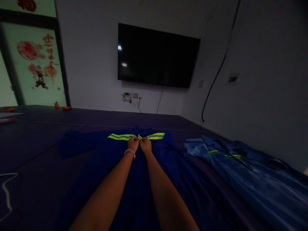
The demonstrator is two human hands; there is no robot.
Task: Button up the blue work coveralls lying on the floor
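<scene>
A dark blue work jacket (96, 170) with a yellow-green reflective stripe across the chest lies spread on the dark floor. Both my arms reach forward over it. At the middle of the chest, beside the gap in the stripe, my left hand (133, 143) pinches the front edge of the jacket; a pale beaded band circles that wrist. Close against it, my right hand (145, 145) is pinched on the other front edge. Whether a button or zip lies between the fingertips is too small and dark to tell.
Another, lighter blue garment (252, 179) with reflective strips lies on the right along the wall. A white cable (7, 192) and a thin dark cord run over the floor (36, 144) at left. A television (157, 57) hangs ahead; a black cable (216, 80) dangles at right.
</scene>
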